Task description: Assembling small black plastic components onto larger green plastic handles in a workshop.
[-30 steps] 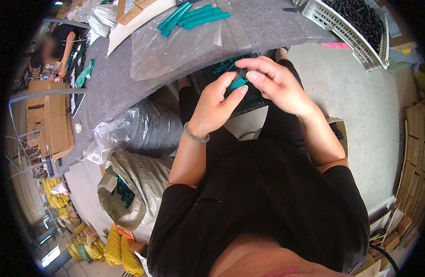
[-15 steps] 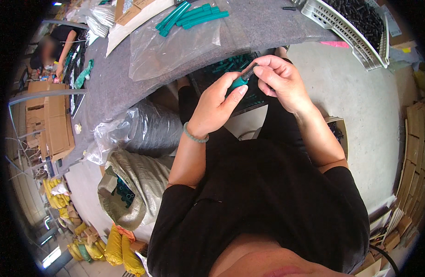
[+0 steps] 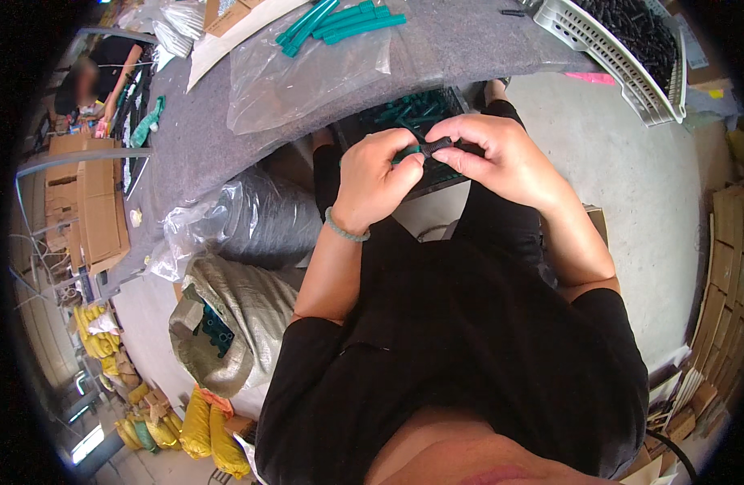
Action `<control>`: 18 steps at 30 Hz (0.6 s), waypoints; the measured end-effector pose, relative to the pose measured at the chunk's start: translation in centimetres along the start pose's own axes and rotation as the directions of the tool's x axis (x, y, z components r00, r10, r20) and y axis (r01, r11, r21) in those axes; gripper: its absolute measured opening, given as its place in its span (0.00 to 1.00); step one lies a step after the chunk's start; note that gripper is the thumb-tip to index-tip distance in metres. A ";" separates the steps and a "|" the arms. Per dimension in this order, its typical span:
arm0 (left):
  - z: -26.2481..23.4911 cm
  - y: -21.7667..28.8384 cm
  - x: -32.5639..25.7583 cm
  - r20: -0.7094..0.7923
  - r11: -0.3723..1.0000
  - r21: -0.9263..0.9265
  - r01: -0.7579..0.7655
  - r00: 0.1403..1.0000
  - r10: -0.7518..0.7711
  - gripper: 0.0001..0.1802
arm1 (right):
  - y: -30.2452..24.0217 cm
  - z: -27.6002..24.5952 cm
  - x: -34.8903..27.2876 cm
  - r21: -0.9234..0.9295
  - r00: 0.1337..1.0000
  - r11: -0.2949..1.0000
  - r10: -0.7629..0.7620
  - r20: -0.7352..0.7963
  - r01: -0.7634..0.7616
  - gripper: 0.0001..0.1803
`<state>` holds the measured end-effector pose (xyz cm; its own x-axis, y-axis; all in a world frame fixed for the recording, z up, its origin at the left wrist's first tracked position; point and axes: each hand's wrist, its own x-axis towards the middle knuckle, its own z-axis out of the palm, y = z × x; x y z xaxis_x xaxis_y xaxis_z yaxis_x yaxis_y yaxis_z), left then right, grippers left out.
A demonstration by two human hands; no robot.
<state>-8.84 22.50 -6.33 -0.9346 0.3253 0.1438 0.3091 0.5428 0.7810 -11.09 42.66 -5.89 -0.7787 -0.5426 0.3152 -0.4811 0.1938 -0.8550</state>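
My left hand (image 3: pixel 376 178) is closed around a green plastic tube (image 3: pixel 406 151), most of it hidden by the fingers. A short black ribbed piece (image 3: pixel 437 146) sticks out of the tube's right end. My right hand (image 3: pixel 501 158) pinches that black piece between thumb and fingers. Both hands are over my lap, close together at the table's near edge. Below and beyond them stands a dark crate (image 3: pixel 461 99) with many green tubes (image 3: pixel 404 109) in it.
Several green tubes (image 3: pixel 360 23) lie on a clear plastic bag (image 3: pixel 307 81) on the grey-covered table (image 3: pixel 186 153). At far right a white basket (image 3: pixel 586 40) holds black pieces. An open woven sack (image 3: pixel 259 323) stands left of me. Another person (image 3: pixel 105 77) works at far left.
The black piece has swung from pointing up and right to nearly level. My right hand has turned and moved slightly lower, still pinching it.
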 end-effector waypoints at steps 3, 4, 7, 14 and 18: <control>0.7 -0.1 0.0 -0.107 0.991 0.133 0.031 0.994 -0.017 0.09 | -0.5 0.6 0.0 -0.269 0.995 0.959 -0.095 -0.016 0.087 0.11; 1.0 -0.1 0.0 -0.110 0.990 0.134 0.033 0.994 -0.018 0.09 | -0.5 1.0 0.1 -0.376 0.991 0.921 -0.129 -0.038 0.105 0.11; 1.6 -0.7 -0.2 -0.178 0.999 0.020 0.049 0.983 -0.045 0.09 | -0.2 2.0 0.1 -0.376 0.987 0.924 -0.121 -0.102 0.074 0.09; 1.8 -1.5 -0.4 -0.176 0.999 0.015 0.050 0.983 -0.046 0.10 | 0.4 3.6 0.1 -0.381 0.962 0.922 -0.167 -0.215 0.075 0.09; 2.1 -1.7 -0.4 -0.174 0.994 -0.007 0.110 0.979 -0.110 0.11 | 1.7 4.4 -0.1 -0.248 0.970 0.969 -0.064 -0.235 0.003 0.09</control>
<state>-8.62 23.04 -9.00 -0.9792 0.1236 0.1608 0.2027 0.5697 0.7965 -10.08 39.49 -9.18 -0.8193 -0.3461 0.4570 -0.5686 0.3888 -0.7249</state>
